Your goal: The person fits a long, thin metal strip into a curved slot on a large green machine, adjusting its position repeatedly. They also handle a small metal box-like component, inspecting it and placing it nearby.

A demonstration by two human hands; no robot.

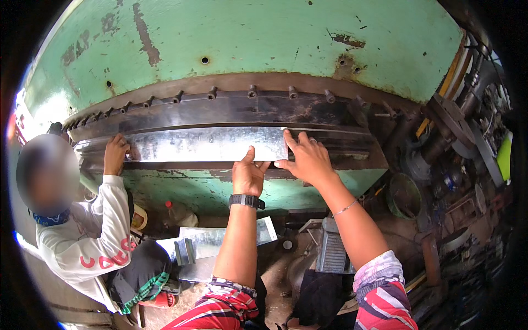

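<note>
A long, shiny sheet metal strip (206, 144) lies along the bed of a green press brake (275, 44), just under its dark upper blade (228, 111). My left hand (249, 176) grips the strip's near edge, thumb on top and fingers curled underneath. At the right end, my right hand (311, 159) spans the strip's width, with the index finger by the far corner and the thumb by the near one. A co-worker's hand (115, 154) holds the left end.
The co-worker, in a white sleeve (107, 225), crouches at left. Below the bed are flat metal sheets (203, 242), a bottle (180, 214) and a grey ribbed metal housing (333, 250). Machine parts (440, 137) and a round container (404, 195) crowd the right side.
</note>
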